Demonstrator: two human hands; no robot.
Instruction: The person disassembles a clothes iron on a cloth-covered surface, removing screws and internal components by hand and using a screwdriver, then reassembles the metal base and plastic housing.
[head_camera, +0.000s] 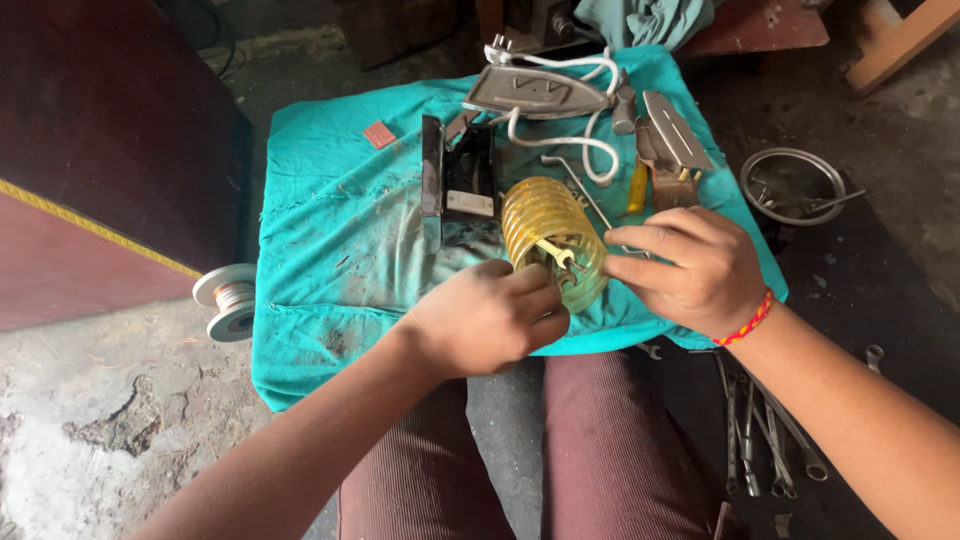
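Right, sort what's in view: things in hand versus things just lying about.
In hand:
yellow coil, held by left hand and right hand
metal clip inside the coil

Lying about:
iron soleplate
white cord
wire spool
spanners
metal bowl

We see one label only: a small white rectangular label (470, 203) stuck low on the black casing (468, 178) that lies on the teal cloth (330, 250), just left of the yellow coil. We find no packages, signs or screens.
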